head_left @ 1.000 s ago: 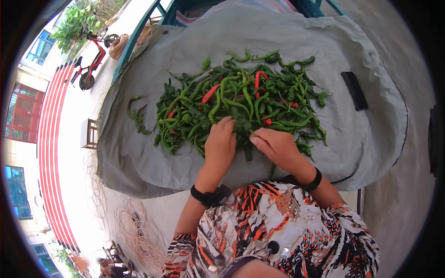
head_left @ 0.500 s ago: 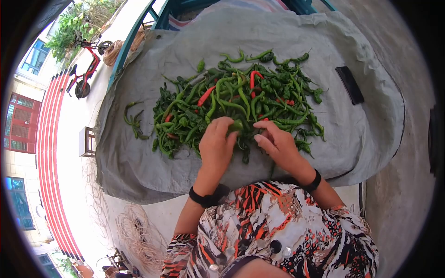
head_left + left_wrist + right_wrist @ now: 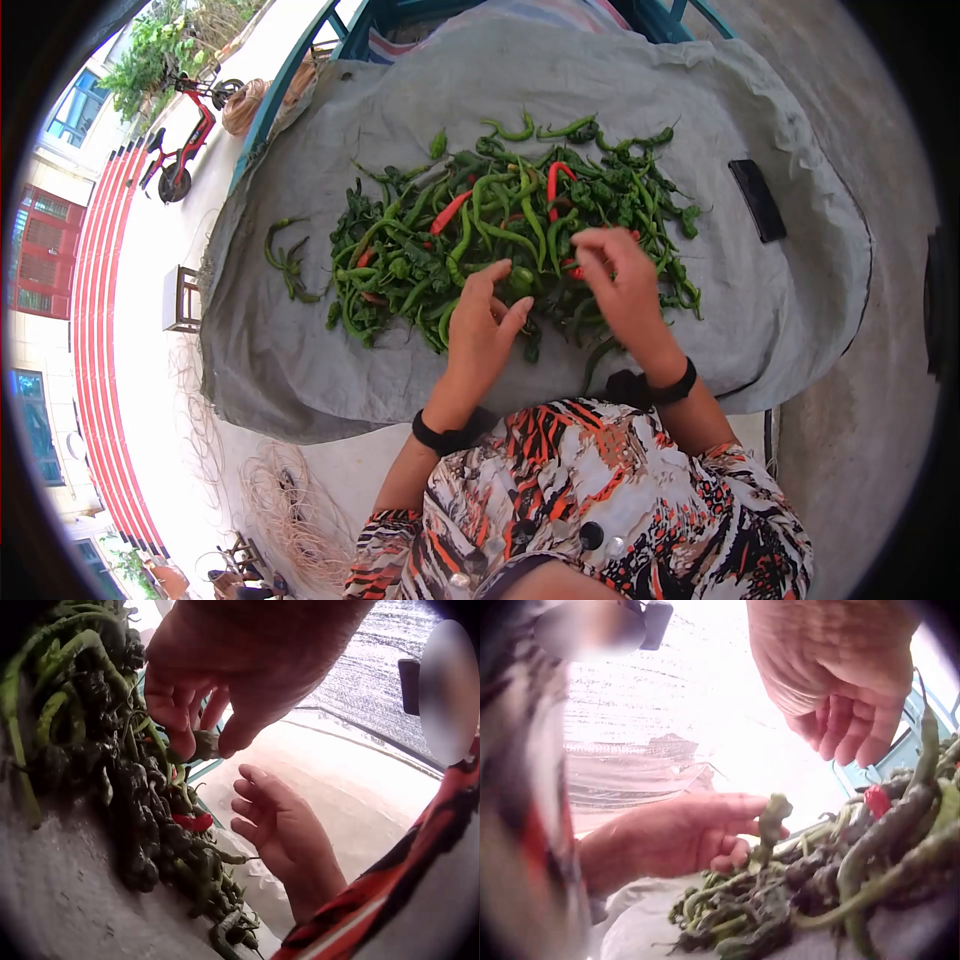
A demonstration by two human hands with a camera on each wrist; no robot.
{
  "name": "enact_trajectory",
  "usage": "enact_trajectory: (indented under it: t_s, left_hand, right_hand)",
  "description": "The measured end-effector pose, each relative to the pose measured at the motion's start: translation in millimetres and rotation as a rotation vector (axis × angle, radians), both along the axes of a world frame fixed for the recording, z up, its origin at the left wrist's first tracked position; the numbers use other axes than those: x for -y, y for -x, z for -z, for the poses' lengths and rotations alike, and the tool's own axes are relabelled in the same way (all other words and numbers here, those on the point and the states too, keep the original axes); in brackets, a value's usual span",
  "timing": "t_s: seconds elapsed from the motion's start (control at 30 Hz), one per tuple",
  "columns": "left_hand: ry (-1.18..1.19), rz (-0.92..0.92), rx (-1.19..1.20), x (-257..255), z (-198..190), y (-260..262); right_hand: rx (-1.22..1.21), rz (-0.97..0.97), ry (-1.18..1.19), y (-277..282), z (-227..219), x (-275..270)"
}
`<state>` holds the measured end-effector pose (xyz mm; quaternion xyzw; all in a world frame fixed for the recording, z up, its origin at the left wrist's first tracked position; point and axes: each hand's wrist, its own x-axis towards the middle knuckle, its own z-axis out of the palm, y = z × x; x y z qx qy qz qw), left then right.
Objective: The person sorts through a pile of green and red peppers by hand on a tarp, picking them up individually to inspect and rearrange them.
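Observation:
A heap of green peppers (image 3: pixel 400 250) with a few red ones (image 3: pixel 450 212) lies on a grey cloth (image 3: pixel 330 370). Over its near edge, the left hand (image 3: pixel 478 335) pinches a short green pepper (image 3: pixel 204 745) between thumb and fingers; the right wrist view shows that pepper (image 3: pixel 774 817) upright at the fingertips. Just to the right, the right hand (image 3: pixel 625 290) hovers above the heap, its fingers bent loosely with nothing visible in them. From the right wrist, the same hand (image 3: pixel 840 682) hangs over the peppers, apart from the left hand (image 3: pixel 667 832).
A black phone (image 3: pixel 757 200) lies on the cloth at the right. Several peppers (image 3: pixel 288 262) sit apart at the left. Teal rails (image 3: pixel 290 85) border the far side. A red scooter (image 3: pixel 190 145) and a stool (image 3: pixel 183 298) stand beyond the left edge.
Both hands were close together at the heap's near edge; the right hand has moved up and to the right, away from the left. The left hand has turned slightly, showing the pepper more.

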<state>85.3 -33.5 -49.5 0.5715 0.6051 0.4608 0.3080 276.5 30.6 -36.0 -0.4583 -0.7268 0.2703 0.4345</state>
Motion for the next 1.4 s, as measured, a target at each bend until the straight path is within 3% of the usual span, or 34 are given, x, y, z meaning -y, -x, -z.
enact_trajectory:
  t_s: [0.1,0.23,0.33,0.43,0.53,0.6,0.7,0.83,0.97,1.07,1.2,1.4]
  left_hand:
    - [-0.004,0.129,-0.027,-3.0,2.8,2.8]
    - [-0.011,0.365,-0.162,-6.0,31.9,8.2]
    - [-0.014,0.392,-0.19,-6.8,33.5,9.4]
    - [0.04,0.39,-0.069,-7.3,30.1,11.9]
    - [0.096,0.325,0.105,-4.3,25.2,12.6]
    - [0.18,0.232,0.28,-3.0,19.3,12.2]
    - [0.241,0.155,0.726,-4.4,-5.4,8.4]
    - [0.216,0.294,0.567,-5.2,15.7,3.1]
    - [0.232,0.179,0.556,-3.3,14.0,7.7]
    - [0.171,0.096,0.615,-1.8,5.0,12.1]
    - [0.15,0.063,0.607,5.8,1.7,13.0]
    - [0.145,0.126,0.615,12.4,-9.2,10.5]
  right_hand:
    - [0.149,0.164,-0.046,-8.2,-4.2,-27.0]
    - [0.271,0.144,0.124,-6.2,-2.4,-48.8]
    - [0.572,0.128,-0.08,-7.2,26.7,-62.0]
    - [0.37,0.109,0.18,-4.8,11.5,-56.6]
    - [0.142,0.093,0.133,-0.7,-10.1,-35.4]
    - [0.1,-0.043,0.147,0.9,-17.7,-13.8]
    - [0.162,-0.238,0.058,7.0,-16.4,7.6]
    - [0.227,-0.324,0.087,17.9,-2.8,19.6]
    - [0.136,-0.257,0.194,24.3,2.2,25.8]
    - [0.209,-0.192,0.131,19.1,16.2,23.8]
    - [0.073,-0.049,0.158,7.7,24.1,27.8]
    - [-0.023,-0.156,0.225,13.8,0.7,31.9]
